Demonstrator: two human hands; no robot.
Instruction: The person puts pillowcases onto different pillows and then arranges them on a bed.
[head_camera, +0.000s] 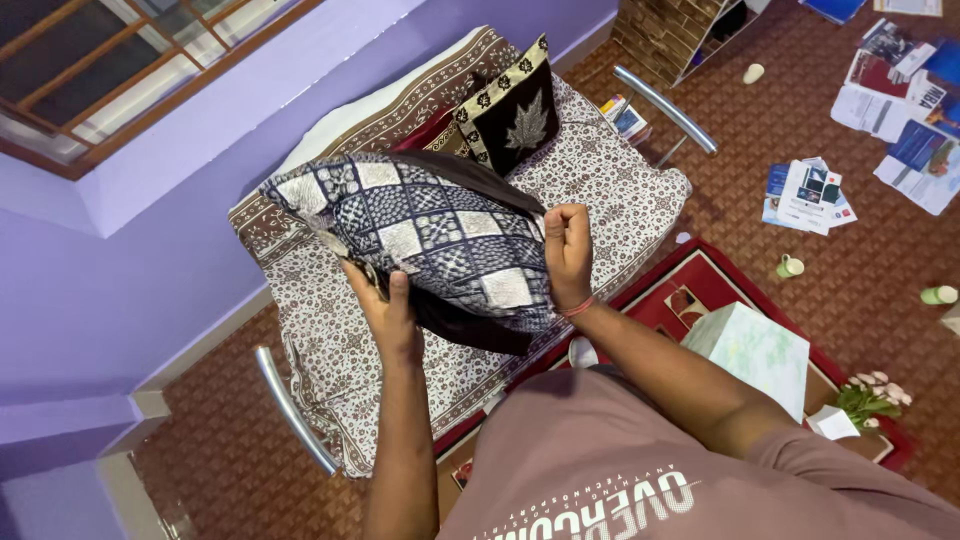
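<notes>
I hold a blue and silver checkered cushion (430, 235) up in front of me, above a low bed. My left hand (385, 305) grips its lower left edge, thumb on top. At the cushion's right edge my right hand (568, 250) is closed tight on the fabric; a thin band sits on that wrist. A dark flap of the cushion cover hangs below between my hands.
The bed (610, 200) has a brown patterned cover and metal rails. A black cushion with a leaf design (510, 110) leans near its head. Papers and magazines (810, 195), small cups (790, 266), a pale box (755, 350) and flowers (870, 395) lie on the floor to the right.
</notes>
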